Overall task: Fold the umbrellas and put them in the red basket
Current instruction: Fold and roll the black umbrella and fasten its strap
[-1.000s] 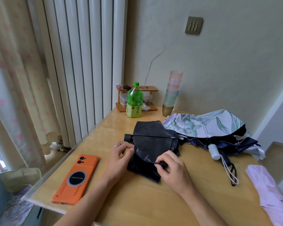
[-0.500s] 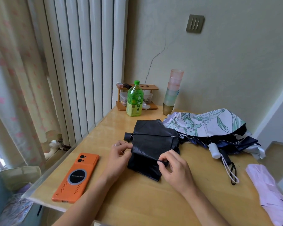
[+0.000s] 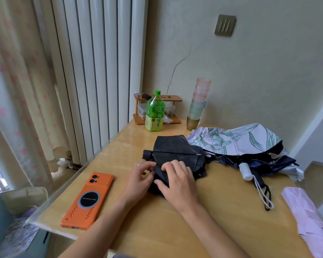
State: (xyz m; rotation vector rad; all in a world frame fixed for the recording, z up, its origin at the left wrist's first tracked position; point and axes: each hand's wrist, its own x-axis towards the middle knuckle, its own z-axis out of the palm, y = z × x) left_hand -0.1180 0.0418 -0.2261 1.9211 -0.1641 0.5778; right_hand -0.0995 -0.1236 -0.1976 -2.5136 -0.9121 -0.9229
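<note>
A collapsed black umbrella (image 3: 177,151) lies mid-table with its cloth loose and its black cap pointing left. My left hand (image 3: 140,177) pinches the cloth at the umbrella's near left edge. My right hand (image 3: 177,183) lies over the near folds, with its fingers curled on the cloth and its thumb tucked under a fold. A floral white umbrella (image 3: 237,140) with a dark lining and a white handle (image 3: 245,171) sprawls to the right. A pale pink umbrella (image 3: 309,222) lies at the right edge. No red basket is in view.
An orange phone (image 3: 88,200) lies near the wooden table's (image 3: 157,229) left front edge. At the back stand a green tea bottle (image 3: 155,112), a small wooden rack (image 3: 158,108) and a stack of coloured cups (image 3: 198,105). A radiator and curtains line the left side.
My right hand has slid left across the black cloth, bringing a fold toward my left hand. My left hand stayed at the left edge. The camera view shifted slightly.
</note>
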